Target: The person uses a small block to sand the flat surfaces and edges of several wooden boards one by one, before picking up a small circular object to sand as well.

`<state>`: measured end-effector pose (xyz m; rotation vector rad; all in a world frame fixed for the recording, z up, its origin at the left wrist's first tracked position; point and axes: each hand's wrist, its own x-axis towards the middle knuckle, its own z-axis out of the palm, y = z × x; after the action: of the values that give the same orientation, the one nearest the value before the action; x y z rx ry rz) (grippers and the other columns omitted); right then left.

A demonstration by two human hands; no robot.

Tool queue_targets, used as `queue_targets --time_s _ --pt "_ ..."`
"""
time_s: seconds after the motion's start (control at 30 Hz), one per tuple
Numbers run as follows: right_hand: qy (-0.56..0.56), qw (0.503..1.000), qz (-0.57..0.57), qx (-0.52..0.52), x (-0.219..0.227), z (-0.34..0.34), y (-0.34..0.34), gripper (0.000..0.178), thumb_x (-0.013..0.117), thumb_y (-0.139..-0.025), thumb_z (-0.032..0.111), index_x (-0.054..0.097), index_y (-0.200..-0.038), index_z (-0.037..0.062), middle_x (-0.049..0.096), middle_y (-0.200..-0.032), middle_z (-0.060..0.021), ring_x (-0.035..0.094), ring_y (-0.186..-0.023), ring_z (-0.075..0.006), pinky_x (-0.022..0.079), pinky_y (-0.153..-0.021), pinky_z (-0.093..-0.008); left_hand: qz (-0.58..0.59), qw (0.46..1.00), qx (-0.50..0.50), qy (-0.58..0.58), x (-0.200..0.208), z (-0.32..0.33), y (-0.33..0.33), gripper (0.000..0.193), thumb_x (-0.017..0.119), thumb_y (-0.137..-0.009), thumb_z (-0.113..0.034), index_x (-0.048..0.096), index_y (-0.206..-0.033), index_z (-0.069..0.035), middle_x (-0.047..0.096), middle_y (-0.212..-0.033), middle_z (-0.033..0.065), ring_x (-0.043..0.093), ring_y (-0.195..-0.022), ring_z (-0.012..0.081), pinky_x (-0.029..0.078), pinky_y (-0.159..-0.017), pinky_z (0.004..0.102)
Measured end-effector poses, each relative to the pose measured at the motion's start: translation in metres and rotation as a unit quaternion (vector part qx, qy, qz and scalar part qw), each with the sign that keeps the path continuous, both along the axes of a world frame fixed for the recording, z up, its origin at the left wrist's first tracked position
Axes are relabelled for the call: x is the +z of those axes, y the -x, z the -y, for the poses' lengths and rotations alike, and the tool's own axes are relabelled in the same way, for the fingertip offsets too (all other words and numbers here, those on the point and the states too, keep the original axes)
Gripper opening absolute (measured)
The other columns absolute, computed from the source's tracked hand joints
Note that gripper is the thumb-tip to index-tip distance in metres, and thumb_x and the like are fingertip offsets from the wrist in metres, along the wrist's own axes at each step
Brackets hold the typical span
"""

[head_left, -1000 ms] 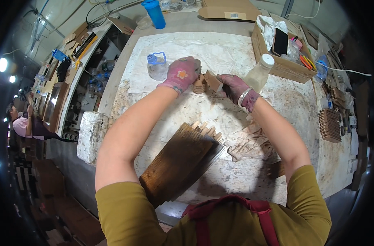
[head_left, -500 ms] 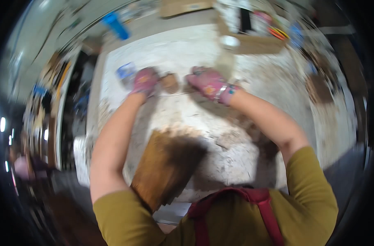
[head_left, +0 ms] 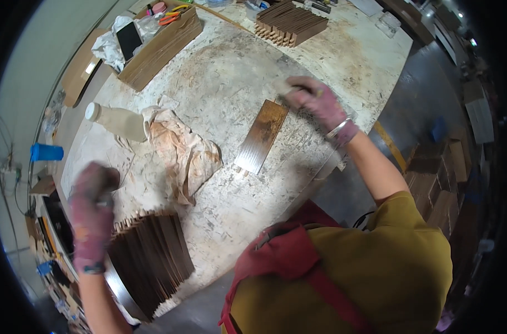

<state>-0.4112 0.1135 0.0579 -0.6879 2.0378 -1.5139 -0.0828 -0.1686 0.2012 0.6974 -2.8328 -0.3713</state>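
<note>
My left hand [head_left: 92, 220], in a pink patterned glove, is raised at the left above a stack of dark brown wooden slats [head_left: 153, 259]. Its fingers curl round a small dark roundish thing [head_left: 113, 179] too blurred to name. A flat brown wooden piece [head_left: 263, 136] with small pegs at its ends lies at mid-table, its lower part shining. Just beyond its far end is my right hand [head_left: 318, 106], gloved alike. Motion smears its fingertips, and a pale blur there cannot be made out. Between the hands lies a stained, crumpled cloth [head_left: 178, 147] with a whitish bottle [head_left: 117, 121] on its side against it.
A cardboard box [head_left: 161, 53] at the back left holds a phone, plastic wrap and orange-handled pliers. Another stack of brown slats [head_left: 291, 22] stands at the far side. A glass jar [head_left: 388, 24] sits near the table's right corner. A blue cup [head_left: 46, 152] is at the left.
The view has swung to the right. My hands, close together before, are now far apart: the left over the slats, the right beside the flat wooden piece.
</note>
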Motion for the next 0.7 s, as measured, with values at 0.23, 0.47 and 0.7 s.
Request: queue_targets --time_s 0.23,0.47,0.7 --pt "-0.025 0.96 -0.25 0.12 -0.042 -0.031 0.052 0.041 0.07 -0.089 0.025 0.062 -0.124 0.0047 0.065 -0.111 -0.0103 0.064 -0.101 -0.0258 0.048 -0.095 -0.0338 0.069 0.979 -0.078 -0.177 -0.117 -0.147 0.11 0.055 0.066 -0.092 -0.039 0.059 -0.132 -0.001 0.062 -0.127 0.0205 0.058 -0.118 0.0373 0.044 -0.103 0.0431" --pt "-0.064 0.916 -0.323 0.229 -0.035 0.006 0.078 0.032 0.066 -0.089 0.027 0.064 -0.117 0.0114 0.059 -0.115 -0.0136 0.062 -0.104 -0.0369 0.049 -0.09 -0.0432 0.023 0.997 0.011 -0.071 -0.206 -0.181 0.157 0.064 0.071 -0.084 -0.033 0.052 -0.139 -0.006 0.054 -0.133 0.0187 0.049 -0.126 0.0353 0.038 -0.107 0.0472" --pt "-0.148 0.871 -0.356 0.306 -0.032 0.024 0.079 0.029 0.065 -0.088 0.025 0.065 -0.115 0.0132 0.06 -0.115 -0.0104 0.062 -0.102 -0.0353 0.051 -0.088 -0.0441 -0.009 0.999 0.014 -0.03 -0.214 -0.194 0.158 0.064 0.072 -0.082 -0.029 0.053 -0.14 -0.011 0.053 -0.136 0.0156 0.05 -0.122 0.0376 0.04 -0.104 0.0483"
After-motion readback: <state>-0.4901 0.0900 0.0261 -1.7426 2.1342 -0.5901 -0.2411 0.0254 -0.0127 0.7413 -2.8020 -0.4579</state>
